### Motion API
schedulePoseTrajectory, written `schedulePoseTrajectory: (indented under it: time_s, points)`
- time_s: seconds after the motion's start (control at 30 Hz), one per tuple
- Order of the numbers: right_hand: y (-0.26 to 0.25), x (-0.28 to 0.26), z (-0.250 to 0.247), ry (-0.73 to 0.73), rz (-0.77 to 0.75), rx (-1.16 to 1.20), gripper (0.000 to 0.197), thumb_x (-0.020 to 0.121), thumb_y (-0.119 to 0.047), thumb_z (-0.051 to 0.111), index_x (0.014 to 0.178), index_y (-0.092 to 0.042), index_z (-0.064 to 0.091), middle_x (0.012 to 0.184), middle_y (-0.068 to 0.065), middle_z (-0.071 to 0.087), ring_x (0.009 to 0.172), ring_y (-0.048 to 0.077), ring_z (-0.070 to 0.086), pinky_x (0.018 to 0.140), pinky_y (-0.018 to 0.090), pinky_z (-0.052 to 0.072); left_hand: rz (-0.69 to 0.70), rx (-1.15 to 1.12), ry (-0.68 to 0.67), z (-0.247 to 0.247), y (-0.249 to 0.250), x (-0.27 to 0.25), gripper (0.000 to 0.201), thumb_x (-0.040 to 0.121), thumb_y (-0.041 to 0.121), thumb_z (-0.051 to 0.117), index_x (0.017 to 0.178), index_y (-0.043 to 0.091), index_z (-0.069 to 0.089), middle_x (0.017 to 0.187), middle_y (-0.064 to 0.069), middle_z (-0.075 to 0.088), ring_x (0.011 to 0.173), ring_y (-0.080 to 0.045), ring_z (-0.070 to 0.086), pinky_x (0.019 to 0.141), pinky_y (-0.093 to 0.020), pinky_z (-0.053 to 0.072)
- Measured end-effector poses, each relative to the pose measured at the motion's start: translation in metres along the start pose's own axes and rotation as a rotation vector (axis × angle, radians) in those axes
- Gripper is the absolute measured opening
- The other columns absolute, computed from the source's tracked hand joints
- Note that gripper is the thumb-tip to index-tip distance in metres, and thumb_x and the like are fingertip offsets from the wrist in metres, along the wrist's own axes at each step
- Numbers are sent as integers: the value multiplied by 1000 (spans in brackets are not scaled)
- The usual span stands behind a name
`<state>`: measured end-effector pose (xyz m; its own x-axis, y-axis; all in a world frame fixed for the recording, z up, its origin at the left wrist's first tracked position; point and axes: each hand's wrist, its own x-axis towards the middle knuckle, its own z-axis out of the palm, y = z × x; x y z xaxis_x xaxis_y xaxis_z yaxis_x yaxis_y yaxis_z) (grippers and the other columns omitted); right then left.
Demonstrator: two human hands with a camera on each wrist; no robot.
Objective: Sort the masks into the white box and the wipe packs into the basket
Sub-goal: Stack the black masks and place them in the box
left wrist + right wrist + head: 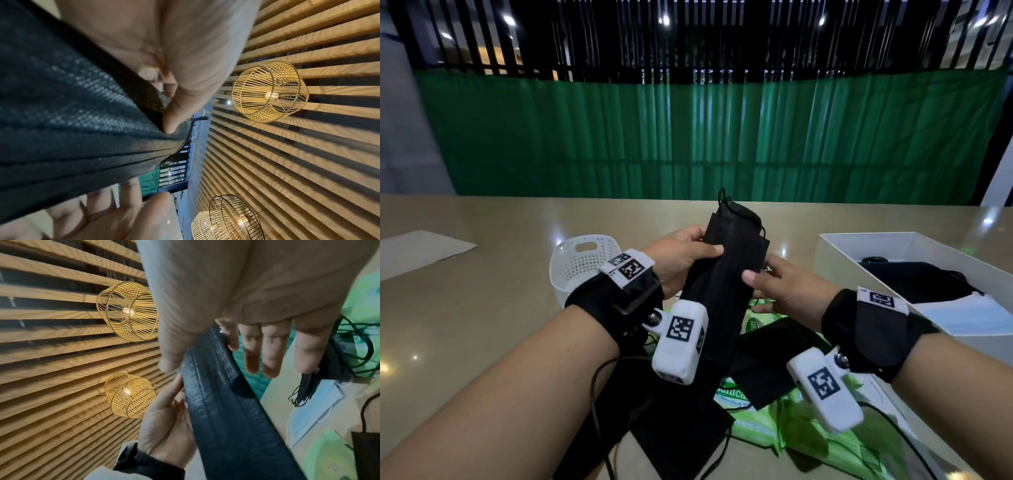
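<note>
**Black masks held up over the pile, box part filled, basket seemingly bare**

Both hands hold a stack of black masks upright above the table. The left hand grips it near the top, thumb across the front and fingers curled behind. The right hand pinches the stack's right edge between thumb and forefinger; in the right wrist view its other fingers hang straight and loose, clear of the fabric.

The sorting looks partway through. The white box, off to the right, already has dark masks and a pale blue mask lying in it, with bare floor at its far end. The basket, just behind the left wrist, shows nothing inside from this angle, though its bottom is partly hidden. Below the hands a heap remains: more loose black masks overlapping green wipe packs, with ear loops and cables trailing among them. So I judge that no wipe pack is sorted yet, and several masks are left too.

For room, the path from the held stack to the box runs rightward over open tabletop, and the box's near wall is low. The basket's rim stands close against the left forearm, so that arm has less space. A sheet of paper lies well apart at far left.
</note>
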<state>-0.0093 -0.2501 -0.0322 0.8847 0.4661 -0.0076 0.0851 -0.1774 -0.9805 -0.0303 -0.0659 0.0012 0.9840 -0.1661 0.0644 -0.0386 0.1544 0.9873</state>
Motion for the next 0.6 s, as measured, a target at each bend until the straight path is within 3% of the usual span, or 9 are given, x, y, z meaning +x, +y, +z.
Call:
schedulePoseTrajectory:
  time_s: [0.17,0.23,0.3,0.37,0.43,0.53,0.6]
  points:
    - [12,0,7,-49,69,164,15,89,-13,59,102,-6,55,71,8,58,62,15,58,75,35,51,-27,-23,40,-7,-9,-2,25,90,-3,50,114,4,50,93,-15,61,78,-24,61,69,-32,56]
    - [18,-1,8,-70,94,205,8,89,-11,59,84,-6,53,64,7,51,57,15,57,73,33,53,-49,-35,95,-8,-14,-5,21,89,-3,52,108,5,52,87,-13,62,73,-22,61,63,-31,57]
    - [26,1,7,-51,101,270,11,87,-11,61,81,-9,52,70,6,56,63,14,58,68,30,53,-78,-9,130,-10,-19,-9,15,89,-2,54,100,8,54,84,-9,62,71,-18,61,60,-28,56]
    - [33,2,8,-5,115,367,10,86,-14,58,96,-12,56,87,6,61,77,17,59,69,30,50,-126,63,143,-14,-22,-14,9,91,3,55,92,12,55,81,-3,61,69,-13,58,60,-28,54]
    - [42,4,6,56,169,478,11,90,-15,51,97,-10,57,90,11,63,77,23,60,69,32,50,-175,212,156,-23,-25,-20,9,92,8,56,87,16,54,82,-1,58,69,-12,56,66,-30,54]
    - [59,6,-2,173,282,551,23,91,-16,47,82,-4,64,70,14,67,55,24,64,58,29,54,-220,666,176,-44,-30,-31,9,92,18,56,101,19,58,92,1,57,80,-12,56,80,-33,51]
    - [68,7,-8,234,323,585,23,89,-16,49,86,0,64,67,16,68,52,25,65,55,30,55,-294,832,159,-59,-34,-40,14,93,24,55,106,21,58,93,6,56,82,-9,56,79,-29,50]
